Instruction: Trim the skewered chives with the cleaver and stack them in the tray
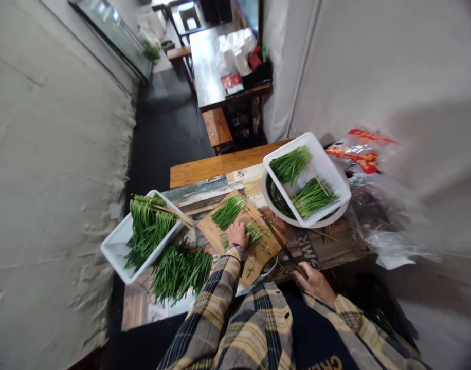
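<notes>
A wooden cutting board [268, 249] lies on the table in front of me. My left hand [238, 235] is on it, fingers curled over a short bunch of green chives [253, 233]; the fingertips are partly hidden. Just beyond the hand, a longer trimmed bundle of chives [228, 211] lies flat. My right hand [316, 282] grips the handle of a long dark knife [284, 246], whose blade slants over the board's right side. Small green cut bits are scattered beside the blade.
At left, a white tray [115, 245] holds skewered chives; loose chives [177, 272] are heaped beside it. On the right, another white tray [331, 169] with skewered bundles rests on a round basin [266, 192]. Plastic bags [390, 216] lie beyond. A wooden bench [220, 167] borders the table's far side.
</notes>
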Demonstrator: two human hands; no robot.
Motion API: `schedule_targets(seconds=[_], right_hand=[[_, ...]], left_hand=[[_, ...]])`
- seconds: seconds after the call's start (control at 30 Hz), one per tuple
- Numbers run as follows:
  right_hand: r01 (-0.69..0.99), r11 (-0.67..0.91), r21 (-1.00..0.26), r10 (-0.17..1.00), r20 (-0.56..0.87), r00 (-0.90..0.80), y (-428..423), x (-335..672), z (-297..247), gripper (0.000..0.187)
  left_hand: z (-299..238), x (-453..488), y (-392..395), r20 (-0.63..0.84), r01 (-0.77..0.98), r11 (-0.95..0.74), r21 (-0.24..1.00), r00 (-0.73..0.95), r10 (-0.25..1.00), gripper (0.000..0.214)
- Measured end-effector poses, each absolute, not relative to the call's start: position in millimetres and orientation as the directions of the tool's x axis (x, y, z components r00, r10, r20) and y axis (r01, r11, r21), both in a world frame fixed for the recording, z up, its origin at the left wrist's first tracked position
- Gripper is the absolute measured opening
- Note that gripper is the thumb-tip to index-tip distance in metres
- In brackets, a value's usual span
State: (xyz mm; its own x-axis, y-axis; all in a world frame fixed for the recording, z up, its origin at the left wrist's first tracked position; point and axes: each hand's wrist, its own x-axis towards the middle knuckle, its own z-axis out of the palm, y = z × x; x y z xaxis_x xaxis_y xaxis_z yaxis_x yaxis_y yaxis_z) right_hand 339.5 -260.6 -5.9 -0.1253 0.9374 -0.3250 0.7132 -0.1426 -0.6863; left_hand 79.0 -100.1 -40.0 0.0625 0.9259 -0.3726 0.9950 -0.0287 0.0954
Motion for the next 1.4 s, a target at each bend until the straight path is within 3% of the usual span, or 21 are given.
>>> schedule_targets(seconds=[0.13, 0.27, 0.37, 0.57, 0.73, 0.87, 1.07, 1.23, 1.4], right_hand=[[0.693, -0.152, -0.705, 0.949, -0.301, -0.098, -257.8, 342.9, -1.4, 0.026], [0.663, -0.177, -0.728, 0.957, -0.283, -0.056, -253.0, 350.8, 6.0, 0.028], [0.633, -0.214, -0.744, 0.959, -0.282, -0.007, -249.5, 359.6, 11.8, 0.030], [0.532, -0.284, -0.798, 0.957, -0.204, 0.205, -239.5, 391.3, 31.4, 0.031], [0.399, -0.374, -0.838, 0.884, -0.191, 0.427, -232.6, 428.6, 51.6, 0.030], [0.259, -0.471, -0.843, 0.801, -0.287, 0.525, -233.3, 454.2, 55.7, 0.031], [0.083, -0.578, -0.812, 0.673, -0.417, 0.611, -241.2, 476.1, 46.0, 0.035], [0.003, -0.606, -0.795, 0.627, -0.475, 0.617, -244.1, 478.6, 40.1, 0.038], [-0.033, -0.626, -0.779, 0.608, -0.515, 0.605, -235.9, 476.4, 39.4, 0.038]], left_hand=[[-41.6, 74.1, -86.8, -0.426, 0.981, 0.049, 0.187, 0.036, 0.904, 0.016], [-35.5, 65.6, -85.8, -0.435, 0.846, 0.057, 0.531, 0.214, 0.875, 0.015], [-20.1, 61.5, -91.5, -0.471, 0.664, 0.184, 0.724, 0.281, 0.836, 0.025], [44.9, 75.4, -62.6, -0.435, 0.406, 0.279, 0.870, 0.370, 0.821, 0.037], [113.8, 133.9, 15.9, -0.244, 0.316, 0.084, 0.945, 0.511, 0.824, 0.028], [140.1, 205.2, 86.4, -0.124, 0.354, -0.100, 0.930, 0.558, 0.821, 0.024], [122.8, 290.9, 172.3, -0.112, 0.512, -0.232, 0.827, 0.554, 0.825, 0.018], [88.1, 324.8, 202.2, -0.072, 0.701, -0.367, 0.612, 0.511, 0.857, 0.024], [74.3, 338.2, 181.5, 0.184, 0.724, -0.577, 0.379, 0.552, 0.814, 0.047]])
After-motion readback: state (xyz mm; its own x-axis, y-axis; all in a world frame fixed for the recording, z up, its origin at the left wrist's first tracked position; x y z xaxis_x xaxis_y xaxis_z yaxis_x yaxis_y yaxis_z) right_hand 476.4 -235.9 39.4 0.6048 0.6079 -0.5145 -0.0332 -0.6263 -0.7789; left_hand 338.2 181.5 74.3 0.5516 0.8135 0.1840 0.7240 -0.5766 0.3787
